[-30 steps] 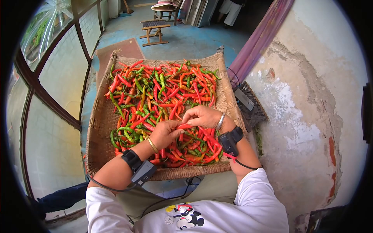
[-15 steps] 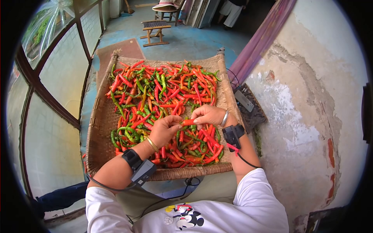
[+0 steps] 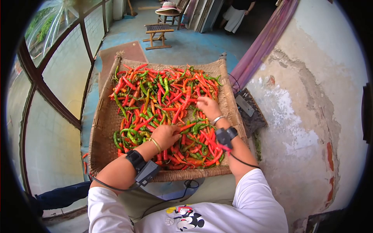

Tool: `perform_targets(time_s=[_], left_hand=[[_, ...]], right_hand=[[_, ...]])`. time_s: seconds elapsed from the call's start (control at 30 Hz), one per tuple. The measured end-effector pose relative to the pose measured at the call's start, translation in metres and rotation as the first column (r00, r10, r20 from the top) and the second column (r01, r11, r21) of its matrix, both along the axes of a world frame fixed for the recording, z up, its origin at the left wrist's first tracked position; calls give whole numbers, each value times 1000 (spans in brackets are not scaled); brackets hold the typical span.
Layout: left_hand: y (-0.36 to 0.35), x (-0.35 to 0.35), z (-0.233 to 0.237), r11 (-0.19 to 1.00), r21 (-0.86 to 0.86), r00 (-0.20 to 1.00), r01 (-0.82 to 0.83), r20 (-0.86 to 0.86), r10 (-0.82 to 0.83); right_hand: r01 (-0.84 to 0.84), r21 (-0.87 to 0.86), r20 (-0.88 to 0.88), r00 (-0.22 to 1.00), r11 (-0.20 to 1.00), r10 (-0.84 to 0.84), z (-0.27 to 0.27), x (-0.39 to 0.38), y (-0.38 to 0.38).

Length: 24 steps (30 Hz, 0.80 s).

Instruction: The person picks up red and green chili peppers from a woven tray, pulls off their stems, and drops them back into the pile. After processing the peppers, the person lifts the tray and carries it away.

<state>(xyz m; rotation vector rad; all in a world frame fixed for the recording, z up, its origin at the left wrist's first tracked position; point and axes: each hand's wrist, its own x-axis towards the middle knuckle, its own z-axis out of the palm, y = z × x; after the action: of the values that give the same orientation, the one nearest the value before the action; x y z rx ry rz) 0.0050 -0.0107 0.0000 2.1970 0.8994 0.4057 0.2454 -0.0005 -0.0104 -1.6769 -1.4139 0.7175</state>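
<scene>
Red, orange and green chili peppers lie in a heap on a shallow woven basket tray in front of me. My left hand is low over the near half of the heap, its fingers closed on the end of an orange-red chili pepper that points right. Farther forward, at the heap's right side, is my right hand. Its fingers are bent together by the red peppers, and whatever sits between them is hidden.
A small folding stool and a chair with a hat stand beyond the tray. Windows line the left, a peeling wall the right. A dark crate sits beside the tray. Another person stands in the doorway.
My right hand has left the chili pepper that both hands held and moved forward over the heap. My left hand keeps the pepper. The whole view has shifted slightly.
</scene>
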Motion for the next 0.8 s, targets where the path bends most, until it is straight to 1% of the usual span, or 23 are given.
perform_targets(time_s=[0.03, 0.07, 0.1, 0.17, 0.3, 0.37, 0.4, 0.43, 0.5, 0.53, 0.57, 0.63, 0.67, 0.73, 0.77, 0.8], left_hand=[[0, 0, -1, 1000, 22, 1000, 14, -1, -14], [0, 0, -2, 1000, 23, 1000, 14, -1, -14], [1, -1, -2, 999, 30, 1000, 17, 9, -17], [0, 0, -2, 999, 37, 1000, 25, 19, -25], [1, 0, 1, 998, 41, 999, 39, 12, -40], [0, -1, -2, 998, 41, 999, 43, 11, -43], [-1, -1, -4, 999, 37, 999, 40, 22, -41], [1, 0, -3, 999, 39, 999, 37, 35, -38], [1, 0, -2, 997, 64, 999, 40, 30, -42], [1, 0, -2, 995, 84, 999, 44, 27, -46], [1, 1, -2, 995, 86, 999, 44, 27, -46], [0, 1, -2, 997, 61, 977, 51, 204, -62], [0, 2, -1, 997, 60, 977, 51, 203, -62], [-2, 3, -1, 993, -120, 939, -8, 340, 49], [-3, 4, 2, 992, -123, 940, -7, 337, 48], [-3, 3, 6, 988, -157, 929, -11, 364, 68]], right_hand=[[-147, -91, 225, 960, 985, 164, 12, -13, -8], [-284, -209, 436, 829, 936, 349, 24, -27, -15], [-388, -247, 593, 664, 888, 456, 10, -30, -18], [-367, -411, 682, 483, 834, 549, 2, -44, -27], [-327, -438, 694, 470, 838, 546, 2, -52, -29], [-290, -572, 600, 490, 767, 632, 5, -52, -27], [-321, -540, 586, 520, 778, 621, 5, -50, -27], [-322, -534, 590, 520, 782, 617, 7, -47, -26], [-363, -521, 531, 571, 772, 627, 12, -42, -26], [-410, -433, 574, 562, 803, 596, 13, -39, -25], [-410, -432, 575, 561, 803, 595, 15, -37, -25], [-470, -328, 491, 656, 819, 573, 32, -43, -30], [-470, -328, 490, 657, 819, 573, 41, -47, -32], [-534, -319, 400, 673, 783, 622, 53, -54, -35], [-534, -320, 397, 675, 783, 622, 53, -54, -36], [-561, -287, 310, 712, 776, 630, 53, -53, -36]])
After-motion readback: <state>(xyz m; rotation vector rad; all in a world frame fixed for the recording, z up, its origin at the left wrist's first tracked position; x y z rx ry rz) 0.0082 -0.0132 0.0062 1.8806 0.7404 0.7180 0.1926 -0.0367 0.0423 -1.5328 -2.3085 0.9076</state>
